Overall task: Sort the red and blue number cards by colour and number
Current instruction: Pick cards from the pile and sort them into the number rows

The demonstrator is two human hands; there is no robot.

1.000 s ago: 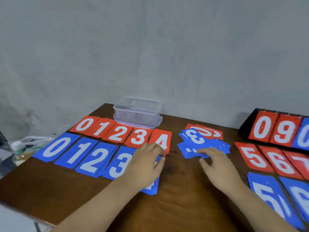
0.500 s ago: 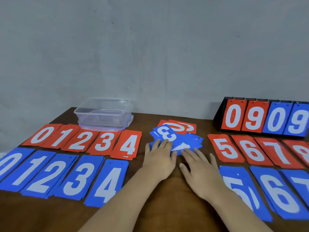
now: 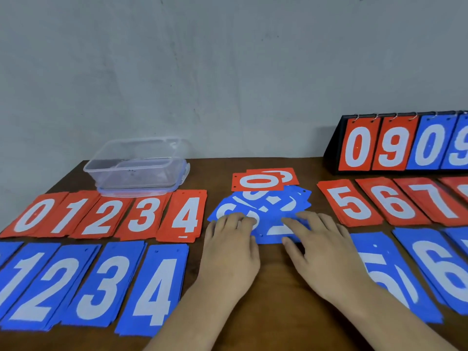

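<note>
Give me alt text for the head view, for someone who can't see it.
Left hand and right hand rest on a loose heap of blue cards mid-table, red cards behind it. Sorted red and blue piles flank it: 0 to 4 left, 5 upward right.

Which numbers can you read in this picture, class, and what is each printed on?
"0 1 2 3 4": left red piles
"1 2 3 4": left blue piles
"5 6 7": right red piles
"5 6": right blue piles
"0 9 0 9": flip scoreboard, last cropped
"0": loose red card
Loose blue cards: overlapping, unreadable
</note>
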